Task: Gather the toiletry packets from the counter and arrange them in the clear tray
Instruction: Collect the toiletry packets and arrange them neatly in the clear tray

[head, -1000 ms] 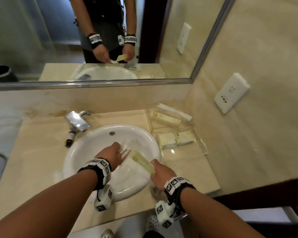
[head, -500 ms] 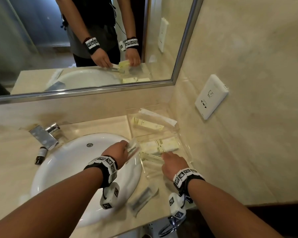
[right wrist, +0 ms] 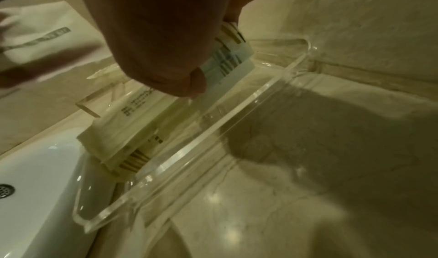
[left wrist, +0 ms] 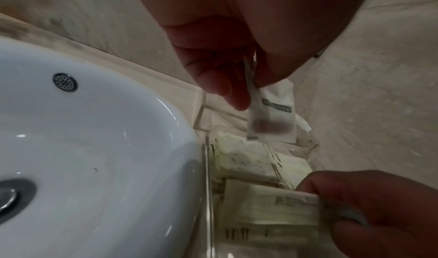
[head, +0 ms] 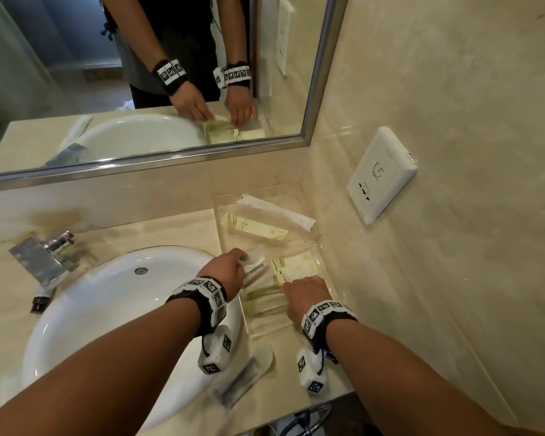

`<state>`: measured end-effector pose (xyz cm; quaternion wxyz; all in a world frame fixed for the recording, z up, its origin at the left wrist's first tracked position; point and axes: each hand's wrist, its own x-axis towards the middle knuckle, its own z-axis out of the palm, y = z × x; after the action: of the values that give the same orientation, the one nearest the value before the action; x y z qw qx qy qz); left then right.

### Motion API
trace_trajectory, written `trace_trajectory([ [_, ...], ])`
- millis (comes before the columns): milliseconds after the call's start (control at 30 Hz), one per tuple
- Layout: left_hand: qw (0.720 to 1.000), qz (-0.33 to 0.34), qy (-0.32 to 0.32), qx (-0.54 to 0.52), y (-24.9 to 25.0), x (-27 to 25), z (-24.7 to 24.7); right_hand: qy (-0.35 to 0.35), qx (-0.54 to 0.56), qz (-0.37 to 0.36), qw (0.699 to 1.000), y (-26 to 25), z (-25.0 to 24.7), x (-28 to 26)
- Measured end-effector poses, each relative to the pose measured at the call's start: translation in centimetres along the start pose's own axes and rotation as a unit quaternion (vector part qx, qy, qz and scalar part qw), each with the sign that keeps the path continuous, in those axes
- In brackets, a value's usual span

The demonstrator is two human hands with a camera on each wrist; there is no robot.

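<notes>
Packets mostly in the clear tray point(head: 326, 278) already, tray sitting at the bench's right rear corner, against the wall and just beside the sink point(head: 114, 297). Right hand point(head: 302, 295) pinches one end of a pale yellow packet point(left wrist: 267, 204), grip curled on it, thumb under; that packet lies flat in the tray's near compartment, long axis running crosswise from the sink-side wall toward the hand, on top of other yellow packets. Left hand point(head: 225, 272) pinches the top edge of a small white sachet point(left wrist: 272, 116), fingertips point(left wrist: 218, 86) closed on it, sachet hanging down over the tray's sink-side edge, not yet set down. Key relation: sachet hangs above and slightly rearward of the yellow stack, so its drop spot looks like the gap between the stack and the divider; left hand is the nearer one to that spot. Far compartment holds a long yellow packet point(head: 252, 226) and a white wrapped strip point(head: 277, 212), both lying diagonal. One clear-wrapped item point(head: 249, 376) lies on the bench's front edge outside the tray, near the right wrist; probably the next pickup, right hand closer. Faucet point(head: 44, 256) and a small dark bottle point(head: 41, 298) at the sink's left side.
</notes>
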<state>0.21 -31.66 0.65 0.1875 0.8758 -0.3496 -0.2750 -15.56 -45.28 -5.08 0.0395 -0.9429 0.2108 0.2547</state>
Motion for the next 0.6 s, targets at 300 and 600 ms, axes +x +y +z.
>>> trace_trajectory([
  [300,0.999,-0.026,-0.006,-0.023,0.4,1.5,2.0,0.048,0.073,0.029,0.996,0.7,2.0,0.7],
  [600,0.999,-0.03,-0.037,-0.025,1.6,3.1,3.1,0.172,0.255,0.118,0.944,1.8,2.5,-1.1],
])
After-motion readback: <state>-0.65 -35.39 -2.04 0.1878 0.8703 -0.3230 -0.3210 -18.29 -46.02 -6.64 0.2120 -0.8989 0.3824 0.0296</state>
